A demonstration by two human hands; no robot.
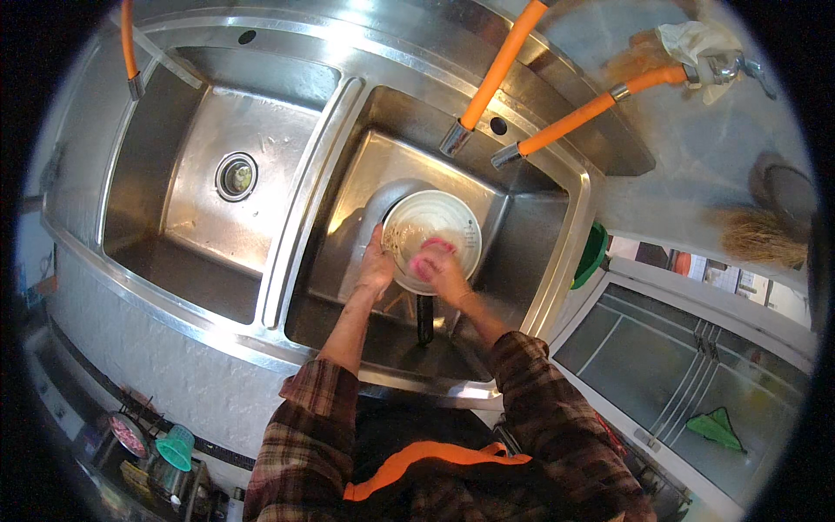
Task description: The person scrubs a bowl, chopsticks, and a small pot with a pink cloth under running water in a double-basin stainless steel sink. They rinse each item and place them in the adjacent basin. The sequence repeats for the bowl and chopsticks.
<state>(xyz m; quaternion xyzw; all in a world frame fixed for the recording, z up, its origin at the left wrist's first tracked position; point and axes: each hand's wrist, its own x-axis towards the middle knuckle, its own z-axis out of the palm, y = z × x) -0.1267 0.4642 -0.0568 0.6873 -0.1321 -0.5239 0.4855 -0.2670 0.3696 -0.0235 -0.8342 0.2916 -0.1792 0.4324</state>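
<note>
A round, light-coloured bowl (450,212) is held tilted over the right basin of a stainless steel double sink. My left hand (377,262) grips its left rim. Inside the bowl, my right hand (443,271) holds a pink scrubber (424,261) against the lower inner wall; the hand is blurred. Dark specks and wet marks show on the bowl's inner left side. Beneath the bowl lies a pan, mostly hidden, with its black handle (425,320) pointing towards me.
Two orange hoses (502,65) (567,127) end over the right basin's back edge. A raised divider (313,196) separates it from the left basin (228,137), which has a drain. A green container (590,254) stands right of the sink, near a glass-topped cabinet (665,346).
</note>
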